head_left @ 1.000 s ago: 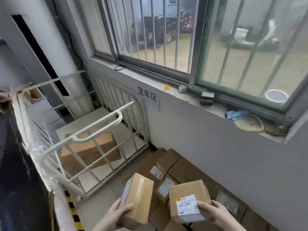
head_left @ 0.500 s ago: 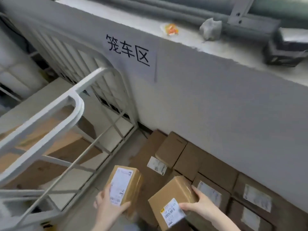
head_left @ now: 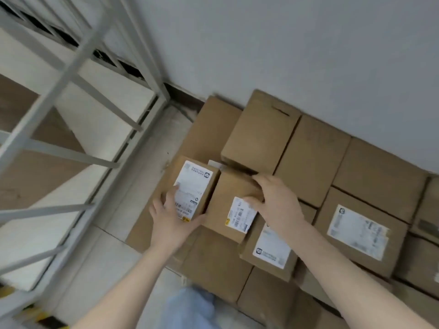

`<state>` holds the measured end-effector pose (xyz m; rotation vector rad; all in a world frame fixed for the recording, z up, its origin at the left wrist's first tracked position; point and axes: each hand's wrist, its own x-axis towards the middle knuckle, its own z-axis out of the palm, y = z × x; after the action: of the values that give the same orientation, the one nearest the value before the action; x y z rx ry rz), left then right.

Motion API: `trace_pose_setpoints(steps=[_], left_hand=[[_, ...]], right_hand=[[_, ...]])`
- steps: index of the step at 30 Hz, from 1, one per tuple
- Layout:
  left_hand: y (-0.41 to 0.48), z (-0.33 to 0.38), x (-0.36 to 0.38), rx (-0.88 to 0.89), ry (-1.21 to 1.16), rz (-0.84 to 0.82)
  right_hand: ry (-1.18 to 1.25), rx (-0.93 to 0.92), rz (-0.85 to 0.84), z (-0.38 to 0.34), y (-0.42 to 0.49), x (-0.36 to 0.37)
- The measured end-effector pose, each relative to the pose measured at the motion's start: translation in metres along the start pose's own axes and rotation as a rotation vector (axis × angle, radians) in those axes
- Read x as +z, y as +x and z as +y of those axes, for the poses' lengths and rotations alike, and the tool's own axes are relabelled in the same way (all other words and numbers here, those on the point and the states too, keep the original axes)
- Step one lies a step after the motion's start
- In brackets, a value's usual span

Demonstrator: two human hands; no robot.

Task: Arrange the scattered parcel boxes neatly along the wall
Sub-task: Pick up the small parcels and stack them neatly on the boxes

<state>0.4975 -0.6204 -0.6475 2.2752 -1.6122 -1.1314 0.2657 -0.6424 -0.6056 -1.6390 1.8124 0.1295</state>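
Judging by the one-handed holds, both parcels are rated light, stiff cardboard. The left hand [head_left: 174, 217] is curled round the near end of the long-label parcel box [head_left: 190, 184]. The right hand [head_left: 275, 203] is clamped over the far top edge of the square parcel box [head_left: 228, 198]. The boxes are set side by side over the stacked cartons [head_left: 308, 157] beneath both hands, close to the wall [head_left: 285, 43]. Taped faces may be slick, so corners are advised as hold points. Open floor [head_left: 114, 257] is noted left of the left hand, bounded by the roll cage frame [head_left: 59, 84].
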Motion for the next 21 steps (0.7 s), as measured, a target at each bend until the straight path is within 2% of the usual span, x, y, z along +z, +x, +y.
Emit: trace_pose_setpoints(steps=[1, 3, 7, 9, 12, 17, 21], left_hand=[[0.000, 0.000, 0.005, 0.016, -0.023, -0.008], [0.000, -0.001, 0.010, 0.042, -0.050, -0.013], [0.003, -0.004, 0.009, 0.027, -0.082, -0.027], [0.008, -0.002, 0.006, 0.016, -0.087, -0.049], [0.015, 0.005, 0.004, 0.006, -0.091, -0.064], [0.021, 0.009, 0.005, 0.045, -0.077, -0.065], [0.026, 0.008, 0.005, 0.065, -0.096, -0.080]], right_hand=[[-0.136, -0.044, 0.164, 0.002, -0.011, 0.007], [-0.225, -0.073, 0.279, 0.002, -0.033, 0.026], [-0.301, -0.055, 0.118, -0.003, -0.046, 0.073], [-0.317, -0.034, 0.103, -0.008, -0.038, 0.083], [-0.383, 0.027, 0.056, -0.017, -0.032, 0.084], [-0.550, -0.021, -0.043, -0.008, -0.029, 0.075], [-0.482, -0.016, -0.044, -0.003, -0.027, 0.072]])
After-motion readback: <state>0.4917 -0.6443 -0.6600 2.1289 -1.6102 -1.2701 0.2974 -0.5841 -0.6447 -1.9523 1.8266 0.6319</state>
